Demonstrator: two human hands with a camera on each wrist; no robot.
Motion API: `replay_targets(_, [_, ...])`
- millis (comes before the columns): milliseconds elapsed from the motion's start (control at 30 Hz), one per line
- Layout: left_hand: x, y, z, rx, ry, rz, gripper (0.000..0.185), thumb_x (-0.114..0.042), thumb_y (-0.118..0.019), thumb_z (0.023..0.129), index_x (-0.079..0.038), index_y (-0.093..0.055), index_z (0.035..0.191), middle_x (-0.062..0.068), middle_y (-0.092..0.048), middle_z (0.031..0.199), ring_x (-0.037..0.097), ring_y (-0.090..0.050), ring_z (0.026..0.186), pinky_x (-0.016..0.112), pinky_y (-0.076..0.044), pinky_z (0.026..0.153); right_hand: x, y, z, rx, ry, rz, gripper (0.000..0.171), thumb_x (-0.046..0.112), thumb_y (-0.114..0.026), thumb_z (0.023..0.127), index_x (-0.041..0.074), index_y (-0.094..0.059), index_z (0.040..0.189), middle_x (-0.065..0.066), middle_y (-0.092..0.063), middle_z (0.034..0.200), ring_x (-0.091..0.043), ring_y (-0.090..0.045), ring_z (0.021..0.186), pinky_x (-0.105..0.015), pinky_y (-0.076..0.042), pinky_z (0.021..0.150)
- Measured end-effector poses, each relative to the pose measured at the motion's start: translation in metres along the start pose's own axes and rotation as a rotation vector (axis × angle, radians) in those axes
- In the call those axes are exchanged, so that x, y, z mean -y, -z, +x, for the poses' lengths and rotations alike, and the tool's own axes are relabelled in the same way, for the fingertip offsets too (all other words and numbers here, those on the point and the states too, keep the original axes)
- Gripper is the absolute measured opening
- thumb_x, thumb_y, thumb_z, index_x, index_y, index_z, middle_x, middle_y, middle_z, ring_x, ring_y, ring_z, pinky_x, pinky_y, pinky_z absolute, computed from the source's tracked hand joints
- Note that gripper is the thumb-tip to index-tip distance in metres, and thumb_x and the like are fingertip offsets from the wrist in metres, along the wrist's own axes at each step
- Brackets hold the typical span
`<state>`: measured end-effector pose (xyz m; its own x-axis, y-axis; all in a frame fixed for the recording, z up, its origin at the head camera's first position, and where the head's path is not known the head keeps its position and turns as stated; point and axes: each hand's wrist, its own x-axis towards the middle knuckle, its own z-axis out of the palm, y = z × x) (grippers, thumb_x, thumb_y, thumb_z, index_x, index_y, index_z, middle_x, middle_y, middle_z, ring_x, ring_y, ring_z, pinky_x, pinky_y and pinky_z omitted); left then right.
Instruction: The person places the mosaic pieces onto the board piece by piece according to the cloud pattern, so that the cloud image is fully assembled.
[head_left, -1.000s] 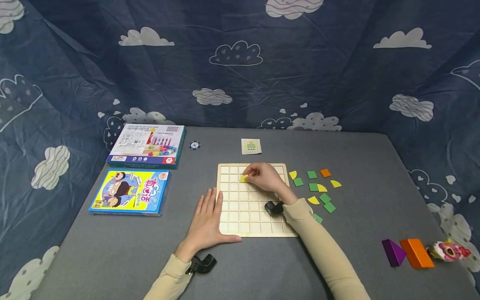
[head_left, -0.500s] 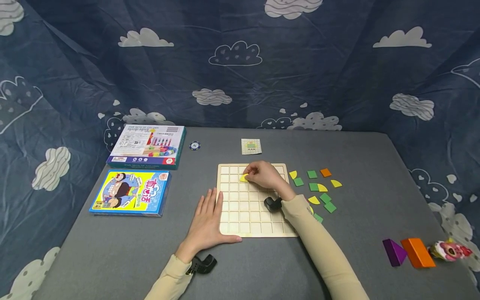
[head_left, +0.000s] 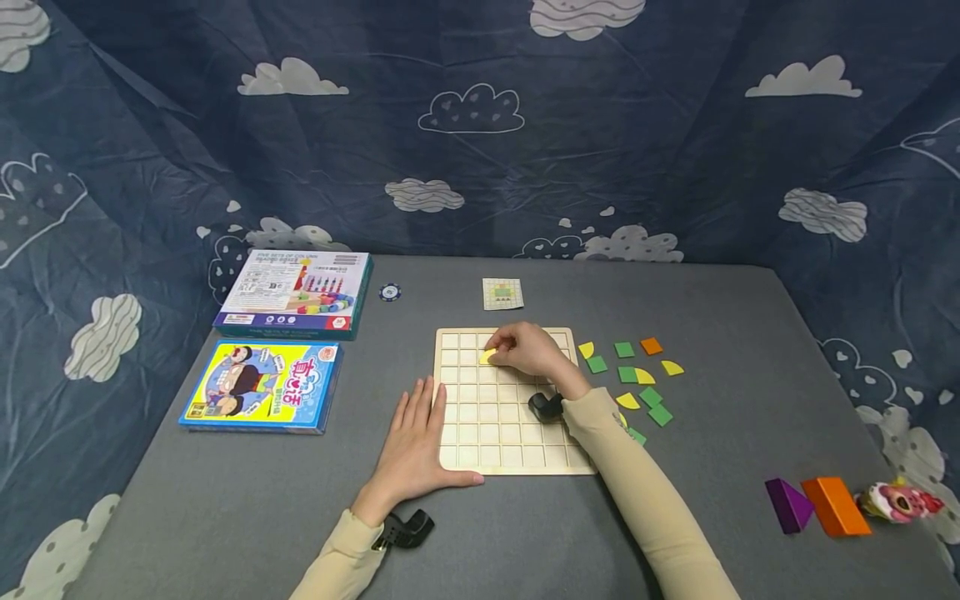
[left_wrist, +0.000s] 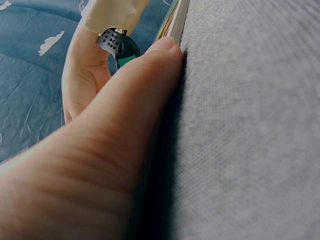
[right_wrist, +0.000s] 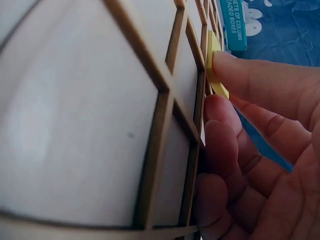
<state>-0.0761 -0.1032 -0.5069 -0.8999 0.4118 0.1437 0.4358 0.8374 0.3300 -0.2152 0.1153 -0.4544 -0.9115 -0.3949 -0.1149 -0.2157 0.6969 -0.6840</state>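
A pale wooden grid board (head_left: 480, 433) lies flat on the grey table. My right hand (head_left: 528, 350) is over its upper rows, with a yellow quarter-round tile (head_left: 485, 358) pinched at the fingertips. In the right wrist view the thumb presses on the yellow tile (right_wrist: 212, 52), which sits at the grid's raised ribs; the other fingers curl close to the board. Fingers straight, my left hand (head_left: 411, 440) rests along the board's left edge, its thumb reaching along the near edge. The left wrist view shows that thumb (left_wrist: 135, 85) large beside the board's rim.
Green square tiles (head_left: 650, 396), yellow quarter-round tiles (head_left: 672, 367) and an orange tile (head_left: 651, 345) lie right of the board. Behind it is a pattern card (head_left: 502, 293). Two boxes (head_left: 262, 385) and a poker chip (head_left: 390, 292) are left; purple and orange blocks (head_left: 835, 505) and a figurine (head_left: 898, 502) right.
Over the last second my right hand has barely shifted, staying at the same upper cells with the yellow tile. The left hand stays in place.
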Motion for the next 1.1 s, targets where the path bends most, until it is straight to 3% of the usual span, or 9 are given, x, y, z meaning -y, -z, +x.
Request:
replay_targets(300, [0.0012, -0.0011, 0.0004, -0.020, -0.015, -0.012, 0.133, -0.084, -0.059, 0.060, 0.005, -0.016, 0.149, 0.026, -0.013, 0.153, 0.036, -0.005, 0.142, 0.050, -0.007, 0.112, -0.0033, 0.0003, 0.0006, 0.005, -0.019, 0.016, 0.013, 0.014, -0.077, 0.080, 0.011, -0.075, 0.092, 0.003, -0.060, 0.070, -0.014, -0.051, 0.066, -0.028, -0.040, 0.065])
replay_targets(800, [0.0006, 0.0017, 0.0018, 0.019, 0.013, 0.002, 0.134, -0.084, -0.060, 0.060, 0.002, -0.011, 0.150, 0.023, -0.008, 0.154, 0.033, -0.001, 0.142, 0.046, -0.001, 0.113, -0.0020, -0.0008, -0.0007, -0.064, -0.061, 0.043, 0.015, 0.016, -0.081, 0.075, 0.011, -0.077, 0.088, 0.003, -0.062, 0.068, -0.014, -0.052, 0.064, -0.028, -0.040, 0.062])
replay_targets(1100, [-0.0001, 0.0005, 0.0002, 0.032, 0.018, 0.012, 0.134, -0.085, -0.058, 0.060, 0.001, -0.010, 0.150, 0.022, -0.007, 0.155, 0.032, 0.000, 0.142, 0.046, -0.001, 0.113, -0.0039, 0.0039, -0.0084, -0.009, -0.008, 0.058, 0.020, 0.017, -0.079, 0.079, 0.009, -0.075, 0.097, 0.002, -0.063, 0.073, -0.014, -0.053, 0.067, -0.028, -0.042, 0.063])
